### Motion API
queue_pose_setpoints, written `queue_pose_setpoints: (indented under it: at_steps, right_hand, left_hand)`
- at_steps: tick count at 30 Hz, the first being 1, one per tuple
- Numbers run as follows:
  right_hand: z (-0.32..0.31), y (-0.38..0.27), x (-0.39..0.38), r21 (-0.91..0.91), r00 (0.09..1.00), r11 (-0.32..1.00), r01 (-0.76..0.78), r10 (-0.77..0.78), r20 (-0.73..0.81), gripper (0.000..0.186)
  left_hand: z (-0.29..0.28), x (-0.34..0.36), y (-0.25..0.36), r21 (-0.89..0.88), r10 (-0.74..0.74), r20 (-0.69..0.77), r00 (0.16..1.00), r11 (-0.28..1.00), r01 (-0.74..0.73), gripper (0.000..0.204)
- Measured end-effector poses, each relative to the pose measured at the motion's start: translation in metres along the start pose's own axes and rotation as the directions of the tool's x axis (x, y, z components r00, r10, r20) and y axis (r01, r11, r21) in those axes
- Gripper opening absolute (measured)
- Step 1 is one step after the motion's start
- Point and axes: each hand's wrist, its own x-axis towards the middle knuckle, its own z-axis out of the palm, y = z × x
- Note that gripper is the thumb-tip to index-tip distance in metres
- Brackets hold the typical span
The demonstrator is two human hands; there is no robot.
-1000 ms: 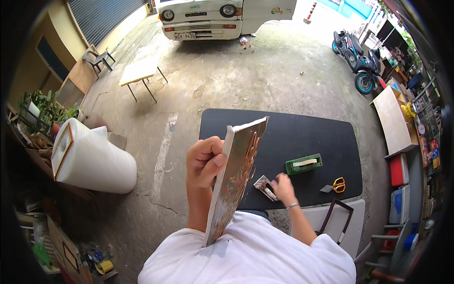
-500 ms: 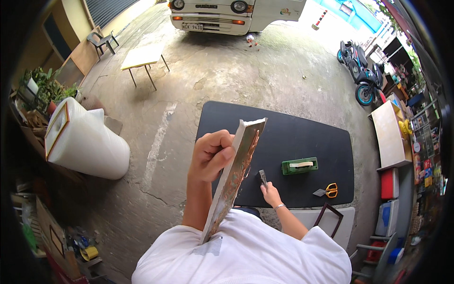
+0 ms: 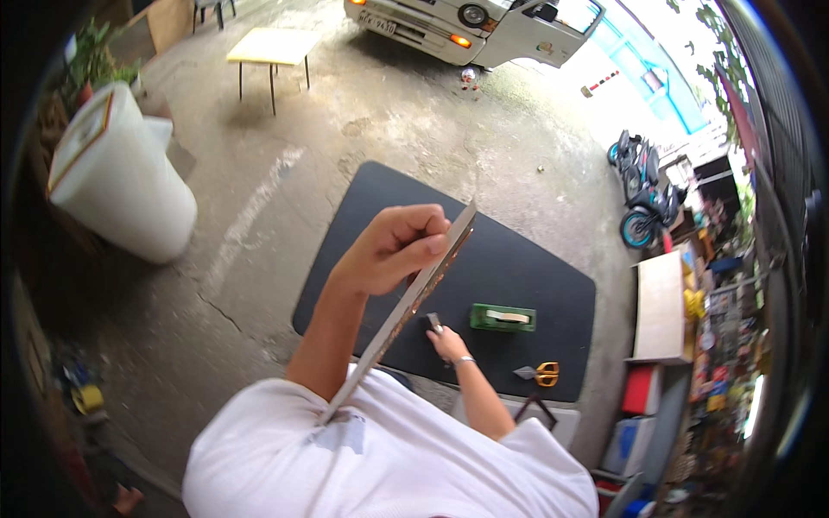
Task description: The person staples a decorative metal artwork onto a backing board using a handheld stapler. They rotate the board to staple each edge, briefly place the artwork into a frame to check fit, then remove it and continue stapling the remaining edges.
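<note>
My left hand point(image 3: 397, 250) is closed on the upper edge of a flat rectangular panel point(image 3: 390, 332) with a pale edge. Copper-coloured raised patterning shows on its right face. The panel is tilted and seen nearly edge-on, with its lower end against my shirt. Low over the black table point(image 3: 535, 268), my right hand point(image 3: 447, 345) grips a short grey metal hand tool point(image 3: 434, 324); its exact kind is too small to tell. To the right of that hand lie a green tape dispenser point(image 3: 503, 318) with a pale roll and a pair of orange-handled scissors point(image 3: 544, 374).
A dark empty frame point(image 3: 540, 413) lies on a pale surface at the table's near edge. A large roll of bubble wrap point(image 3: 138, 190) stands left. Farther off are a yellow-topped folding table point(image 3: 272, 46), a white van point(image 3: 432, 26) and a motorcycle point(image 3: 641, 194). Cluttered shelves line the right.
The whole view has turned, and the table sits more tilted and farther left. The panel has swung closer to edge-on, showing less of its patterned face. Both hands keep their holds.
</note>
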Motion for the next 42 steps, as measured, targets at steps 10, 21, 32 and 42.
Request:
queue_pose_setpoints:
  at_steps: [10, 21, 32, 42]
  right_hand:
    - [-0.213, -0.121, -0.125, 0.113, 0.931, 0.939, 0.326, -0.298, -0.212, 0.023]
    - [-0.367, -0.303, -0.306, -0.565, 0.806, 0.668, 0.483, -0.592, -0.010, 0.028]
    - [-0.364, -0.334, -0.302, -0.583, 0.902, 0.726, 0.364, -0.432, 0.025, 0.038]
    - [-0.358, -0.346, -0.306, -0.630, 0.896, 0.691, 0.355, -0.443, 0.018, 0.035]
  left_hand:
    - [0.000, -0.007, 0.008, 0.054, -0.070, 0.067, 0.995, 0.996, 0.066, 0.028]
    - [0.009, -0.001, 0.000, -0.061, -0.131, 0.067, 0.989, 0.989, 0.136, 0.027]
    - [0.008, -0.006, 0.001, -0.074, -0.099, 0.068, 0.993, 0.992, 0.104, 0.029]
    - [0.008, -0.006, 0.001, -0.064, -0.070, 0.073, 0.995, 0.995, 0.075, 0.032]
